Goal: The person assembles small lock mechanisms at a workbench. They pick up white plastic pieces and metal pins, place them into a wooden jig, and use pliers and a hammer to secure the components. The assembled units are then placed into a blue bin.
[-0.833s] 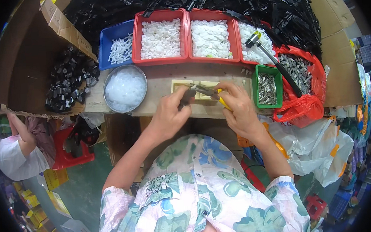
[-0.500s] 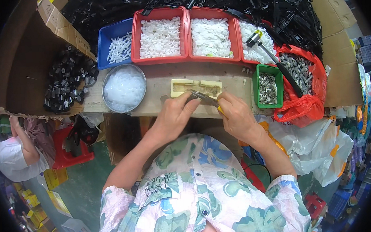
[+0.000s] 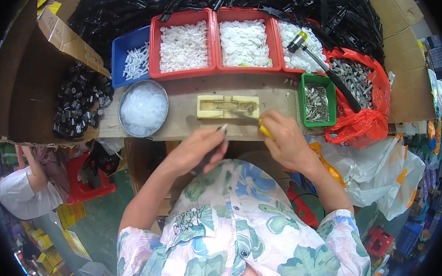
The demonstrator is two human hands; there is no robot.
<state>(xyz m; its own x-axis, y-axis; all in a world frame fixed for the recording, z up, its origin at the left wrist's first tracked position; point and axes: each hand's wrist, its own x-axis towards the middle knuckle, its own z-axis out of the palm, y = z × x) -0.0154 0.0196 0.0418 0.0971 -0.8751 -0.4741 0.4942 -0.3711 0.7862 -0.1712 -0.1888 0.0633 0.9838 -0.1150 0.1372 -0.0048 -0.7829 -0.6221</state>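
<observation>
My left hand [image 3: 194, 151] is closed around a dark, slim piece [image 3: 206, 161], partly hidden by the fingers and smeared by motion. A small pale tip pokes out by its thumb. My right hand [image 3: 286, 138] grips a yellow-handled metal tool [image 3: 265, 129]; its thin dark end points left, toward the cream block. Whether it is pliers or another hand tool I cannot make out. Just beyond both hands, the cream-coloured fixture block [image 3: 210, 114] with hollowed slots lies on the cardboard-covered bench [image 3: 183, 100].
Behind stand a blue bin [image 3: 117, 76] and red bins [image 3: 183, 73] of white plastic parts. To the left are a round metal bowl [image 3: 143, 110] and black knobs [image 3: 79, 103]. At right: a green bin [image 3: 302, 100] of metal pins, a hammer [image 3: 340, 87] and a red bag [image 3: 355, 132]. Black parts pile up behind.
My left hand has drawn away from the tool, down and left toward my body, with the dark piece. My right hand stays near the block, the tool still in it.
</observation>
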